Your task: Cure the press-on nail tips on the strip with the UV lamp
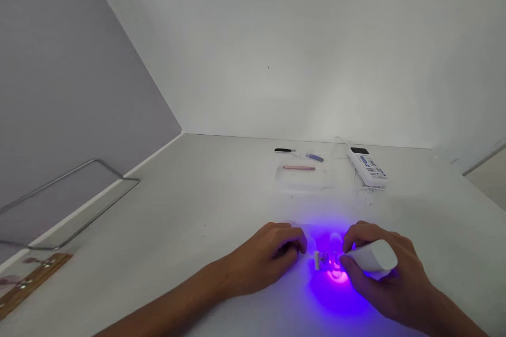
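My right hand (379, 274) is closed round a small white lamp (373, 258) that throws violet light down onto the white table (197, 210). Under the light lies a small white piece (321, 260), too small to name. My left hand (269, 258) rests on the table just left of it, fingers curled, fingertips pinched at that piece. The glow colours the table between both hands.
Farther back lie a white boxed device with a dark screen (367, 166), a pink stick (299, 168) on a clear bag and a dark-handled tool (298, 153). A bent wire frame (79, 195) and a wooden strip with metal studs (27, 281) are at the left wall.
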The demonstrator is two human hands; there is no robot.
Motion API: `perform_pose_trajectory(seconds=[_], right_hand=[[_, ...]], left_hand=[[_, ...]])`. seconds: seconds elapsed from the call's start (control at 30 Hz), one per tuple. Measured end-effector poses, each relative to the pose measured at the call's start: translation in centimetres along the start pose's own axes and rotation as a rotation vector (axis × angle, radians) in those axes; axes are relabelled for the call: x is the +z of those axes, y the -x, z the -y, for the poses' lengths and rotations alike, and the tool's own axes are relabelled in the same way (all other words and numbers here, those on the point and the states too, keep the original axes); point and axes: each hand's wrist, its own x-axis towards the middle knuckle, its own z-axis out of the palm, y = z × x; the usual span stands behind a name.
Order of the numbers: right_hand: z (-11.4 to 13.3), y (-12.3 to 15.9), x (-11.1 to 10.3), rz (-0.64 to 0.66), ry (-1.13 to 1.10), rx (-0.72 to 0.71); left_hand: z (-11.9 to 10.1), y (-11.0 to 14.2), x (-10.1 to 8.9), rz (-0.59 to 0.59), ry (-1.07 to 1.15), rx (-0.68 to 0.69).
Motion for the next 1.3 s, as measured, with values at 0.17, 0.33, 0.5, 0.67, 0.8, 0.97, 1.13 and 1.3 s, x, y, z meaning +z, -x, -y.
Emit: perform_pose_trajectory(seconds=[0.17,0.33,0.5,0.67,0.8,0.97,1.13,1.3], right_hand=[[-0.16,0.17,0.10,0.010,-0.008,0.001],[-0.25,0.33,0.12,0.003,-0.002,-0.002],[-0.06,0.09,0.06,-0.001,0.002,0.000],[-0.02,-0.03,0.00,0.001,0.001,0.013],[-0.08,0.11,0.09,-0.012,0.021,-0.002],[-0.03,0.07,0.11,-0.025,0.037,-0.002],[0.03,0.12,0.05,-0.029,0.045,0.002],[-0.04,0.22,0.00,-0.019,0.023,0.009]], left_hand=[[0.05,0.02,-0.01,-0.009,0.015,0.007],[-0.03,0.14,-0.06,-0.005,0.015,0.011],[0.04,0.22,-0.03,-0.008,0.023,0.012],[0.04,0.18,0.00,-0.007,0.011,0.009],[-0.02,0.12,-0.01,-0.010,0.006,0.018],[0.15,0.18,0.05,-0.018,0.011,0.021],[0.24,0.28,0.13,-0.019,-0.003,0.021],[0.16,0.30,0.10,-0.018,-0.009,0.027]])
